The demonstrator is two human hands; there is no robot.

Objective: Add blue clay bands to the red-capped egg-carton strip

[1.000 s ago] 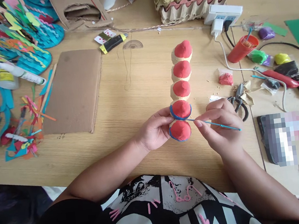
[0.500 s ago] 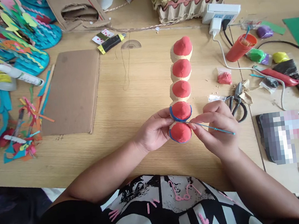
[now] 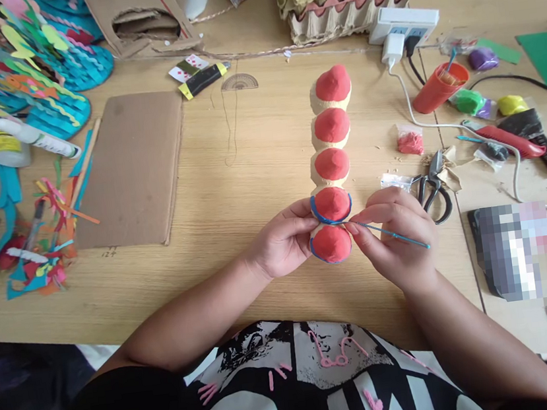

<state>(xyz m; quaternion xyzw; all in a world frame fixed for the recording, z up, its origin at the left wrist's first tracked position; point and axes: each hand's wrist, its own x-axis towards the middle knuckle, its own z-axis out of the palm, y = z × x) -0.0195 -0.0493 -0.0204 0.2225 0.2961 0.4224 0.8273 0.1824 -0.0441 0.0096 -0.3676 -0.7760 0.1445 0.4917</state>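
A strip of egg carton cups stretches away from me, each cup topped with red clay. Blue edging runs round the two cups nearest me. My left hand is closed on the strip's near end from the left side, thumb by the gap between those two cups. In my right hand a thin blue stick is pinched between thumb and fingers. Its tip reaches into the gap between the two blue-edged cups; whether it touches the clay I cannot tell.
Brown cardboard and colourful paper scraps lie left. Stacked egg trays stand at the back. On the right are a power strip, a red cup, pliers, bagged clay and a white cable.
Almost nothing differs. The strip and both hands keep their places, with only a tiny shift of the near cups and the stick.
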